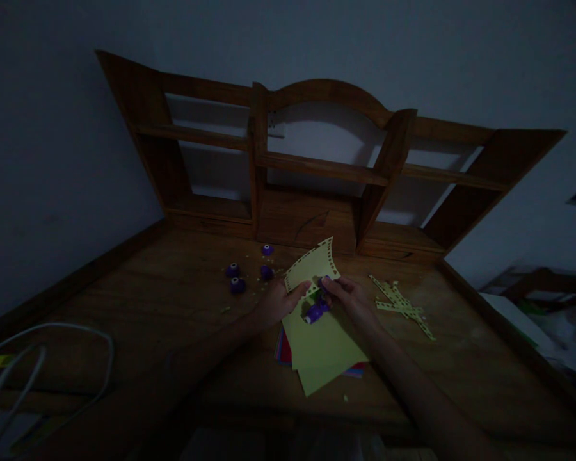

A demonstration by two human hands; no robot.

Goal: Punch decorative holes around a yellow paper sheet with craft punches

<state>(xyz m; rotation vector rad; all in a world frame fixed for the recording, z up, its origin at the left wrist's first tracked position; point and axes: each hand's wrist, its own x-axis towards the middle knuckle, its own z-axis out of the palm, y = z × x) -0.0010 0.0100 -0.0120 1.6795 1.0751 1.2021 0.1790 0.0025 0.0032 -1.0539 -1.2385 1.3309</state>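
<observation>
My left hand (281,299) pinches the near left edge of a yellow paper sheet (312,264) whose edges are punched with rows of small holes. In my right hand (348,298) is a purple craft punch (325,285), closed in at the sheet's near right corner. Another purple punch (313,313) lies just below, on a stack of yellow paper (324,349). Red and blue sheets (285,351) show beneath that stack. The sheet is held tilted up above the stack. My right fingertips are partly hidden behind the punch.
Several purple punches (237,285) stand left of the hands among tiny paper bits. Punched yellow strips (400,304) lie crossed at the right. A wooden shelf unit (312,218) rises at the desk's back. White cable (110,358) loops at the left.
</observation>
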